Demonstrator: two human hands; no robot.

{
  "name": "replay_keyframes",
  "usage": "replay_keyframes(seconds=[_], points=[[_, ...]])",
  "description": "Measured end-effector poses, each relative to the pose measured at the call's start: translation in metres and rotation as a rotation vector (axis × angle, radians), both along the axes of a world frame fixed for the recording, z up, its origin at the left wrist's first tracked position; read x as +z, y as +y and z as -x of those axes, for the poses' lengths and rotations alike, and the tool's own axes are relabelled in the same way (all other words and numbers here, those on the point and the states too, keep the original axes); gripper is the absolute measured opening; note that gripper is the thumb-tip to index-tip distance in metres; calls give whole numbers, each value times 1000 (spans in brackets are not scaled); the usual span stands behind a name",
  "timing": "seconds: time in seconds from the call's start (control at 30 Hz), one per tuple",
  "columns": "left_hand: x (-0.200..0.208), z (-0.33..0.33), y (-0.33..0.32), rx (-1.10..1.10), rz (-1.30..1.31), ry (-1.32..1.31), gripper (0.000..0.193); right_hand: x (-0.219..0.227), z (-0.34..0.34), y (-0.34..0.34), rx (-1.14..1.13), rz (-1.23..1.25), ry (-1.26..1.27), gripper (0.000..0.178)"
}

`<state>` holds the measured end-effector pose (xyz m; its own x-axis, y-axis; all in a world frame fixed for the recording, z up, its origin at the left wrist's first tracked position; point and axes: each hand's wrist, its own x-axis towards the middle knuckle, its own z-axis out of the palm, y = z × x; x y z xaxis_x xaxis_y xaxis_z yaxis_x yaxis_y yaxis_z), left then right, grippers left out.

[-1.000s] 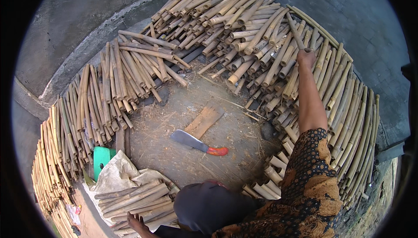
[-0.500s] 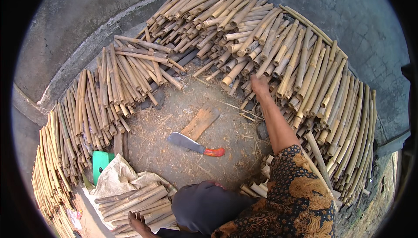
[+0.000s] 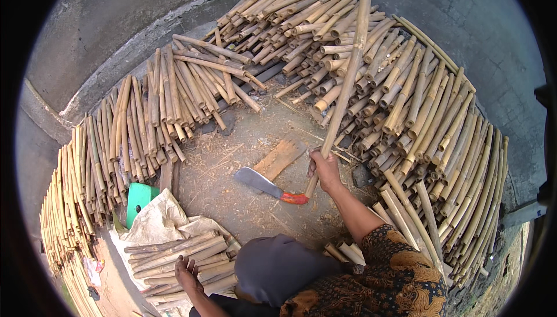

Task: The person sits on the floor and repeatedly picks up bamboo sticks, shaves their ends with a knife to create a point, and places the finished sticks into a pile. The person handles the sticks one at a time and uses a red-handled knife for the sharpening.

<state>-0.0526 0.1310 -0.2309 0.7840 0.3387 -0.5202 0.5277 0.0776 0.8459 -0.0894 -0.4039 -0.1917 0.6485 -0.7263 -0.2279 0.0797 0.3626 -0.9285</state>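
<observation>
A long bamboo pole point(image 3: 351, 67) stands tilted in my right hand point(image 3: 326, 170), whose fingers wrap round it near its lower end. That lower end comes down beside the red handle of a broad-bladed machete point(image 3: 261, 184). The machete lies across a flat wooden board point(image 3: 282, 159) on the floor. My left hand point(image 3: 187, 274) is at the lower left with its fingers spread and nothing in it. It hovers over or rests against a small stack of bamboo pieces point(image 3: 174, 262); contact I cannot tell.
Piled bamboo poles point(image 3: 429, 119) curve round the work spot, with another pile point(image 3: 122, 143) on the left. A green plastic container point(image 3: 140, 200) stands by a beige sack point(image 3: 159, 221). Shavings litter the concrete floor point(image 3: 214, 160). Grey walls point(image 3: 464, 32) rise behind.
My right hand has pulled a bamboo pole off the right-hand pile and brought it nearer, tilted upward. My left hand has risen slightly, fingers spread. The view has shifted a little.
</observation>
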Motion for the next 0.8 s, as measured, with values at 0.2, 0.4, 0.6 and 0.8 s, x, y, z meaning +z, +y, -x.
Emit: replay_keyframes(seconds=[0.2, 0.4, 0.6, 0.8], points=[[63, -43, -47, -111, 102, -226, 49, -21, 11, 57, 531, 464, 210, 20], [129, -83, -81, -213, 145, -426, 60, -18, 18, 89, 872, 413, 353, 25], [132, -101, -102, -303, 238, -384, 68, -22, 30, 87, 1130, 335, 508, 33], [91, -79, -134, -425, 531, -294, 54, -34, 28, 97, 1315, 377, 442, 37]])
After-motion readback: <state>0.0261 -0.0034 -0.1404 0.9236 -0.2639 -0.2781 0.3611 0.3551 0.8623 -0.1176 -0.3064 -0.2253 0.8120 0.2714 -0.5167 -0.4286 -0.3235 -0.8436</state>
